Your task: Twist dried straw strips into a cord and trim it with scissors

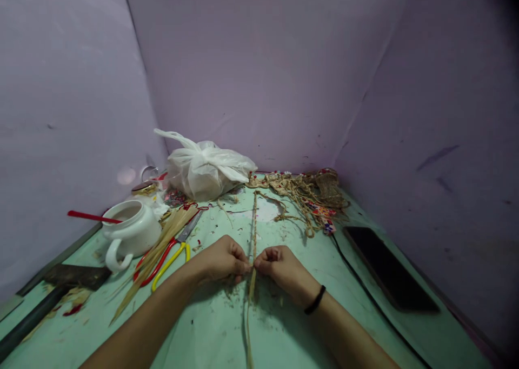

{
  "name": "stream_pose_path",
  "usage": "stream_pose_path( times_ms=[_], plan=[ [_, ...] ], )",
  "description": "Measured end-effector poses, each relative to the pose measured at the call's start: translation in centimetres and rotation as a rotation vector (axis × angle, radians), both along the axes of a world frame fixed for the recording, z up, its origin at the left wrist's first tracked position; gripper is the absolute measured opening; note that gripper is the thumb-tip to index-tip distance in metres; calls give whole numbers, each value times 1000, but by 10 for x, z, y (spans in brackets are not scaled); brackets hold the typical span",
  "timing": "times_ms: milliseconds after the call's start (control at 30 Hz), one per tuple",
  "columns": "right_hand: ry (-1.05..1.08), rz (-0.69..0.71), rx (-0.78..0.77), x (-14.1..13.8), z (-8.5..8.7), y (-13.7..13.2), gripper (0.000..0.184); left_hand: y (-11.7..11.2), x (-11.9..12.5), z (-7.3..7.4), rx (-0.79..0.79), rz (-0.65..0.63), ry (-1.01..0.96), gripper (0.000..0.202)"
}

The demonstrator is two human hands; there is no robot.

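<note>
A thin braided straw cord [254, 225] runs straight away from me down the middle of the green table. Its loose, unbraided strands [248, 325] trail toward the near edge. My left hand [227, 259] pinches the strands from the left, just where the braid ends. From the right, my right hand [279, 269] closes thumb and finger on the same spot, its wrist wearing a black band [315, 300]. The fingertips almost meet around the cord, and they partly hide the strands there.
Left: a white pot [135, 231] with a red stick [93, 216], straw strips [162, 250], scissors [174, 255] and a dark-headed tool [77, 276]. Behind sits a tied plastic bag [208, 169]. Right: tangled braided cords [300, 193], a phone [389, 269] and a black cable [365, 290]. Walls enclose three sides.
</note>
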State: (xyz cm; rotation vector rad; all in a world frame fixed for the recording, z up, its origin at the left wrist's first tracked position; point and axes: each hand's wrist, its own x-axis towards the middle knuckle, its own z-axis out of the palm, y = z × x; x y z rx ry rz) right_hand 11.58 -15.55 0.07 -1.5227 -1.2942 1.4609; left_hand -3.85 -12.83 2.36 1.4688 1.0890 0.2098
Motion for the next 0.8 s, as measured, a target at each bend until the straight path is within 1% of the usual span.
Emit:
stream_pose_path(
  times_ms=[67, 100, 133, 167, 200, 267, 300, 333, 367, 400, 433, 533, 600, 700, 800],
  plan=[
    [54, -28, -6, -2, -2, -1, 7, 7, -10, 5, 1, -23, 47, 17],
    [76, -34, -15, -2, -2, -1, 7, 11, -16, 8, 11, -12, 73, 19],
    [91, -32, -23, -3, -3, -2, 7, 17, -22, 10, 41, 38, 95, 21],
    [96, -28, -32, -4, -4, -2, 7, 23, -29, 12, 102, 132, 115, 22],
    [97, -25, -39, -4, -4, -2, 8, 29, -37, 14, 195, 260, 136, 22],
    [95, -18, -51, -5, -5, -3, 10, 41, -55, 17, 469, 568, 186, 21],
    [97, -16, -59, -5, -5, -3, 11, 45, -64, 18, 614, 693, 224, 20],
    [101, -14, -67, -6, -4, -3, 13, 49, -73, 19, 739, 781, 276, 21],
    [106, -11, -72, -6, -4, -3, 14, 52, -81, 20, 829, 822, 341, 21],
    [107, -8, -74, -6, -4, -3, 15, 54, -86, 20, 881, 817, 411, 22],
    [106, -5, -72, -6, -4, -2, 15, 56, -91, 19, 900, 775, 481, 21],
    [99, 3, -55, -6, -4, -1, 15, 57, -93, 14, 858, 580, 690, 20],
    [98, 6, -49, -6, -5, -1, 14, 56, -91, 8, 823, 503, 836, 20],
    [92, 0, -38, -6, -5, 0, 13, 56, -87, 2, 784, 460, 1007, 21],
    [92, 5, -44, -6, -6, 1, 11, 56, -86, 1, 766, 458, 1060, 23]
  ],
)
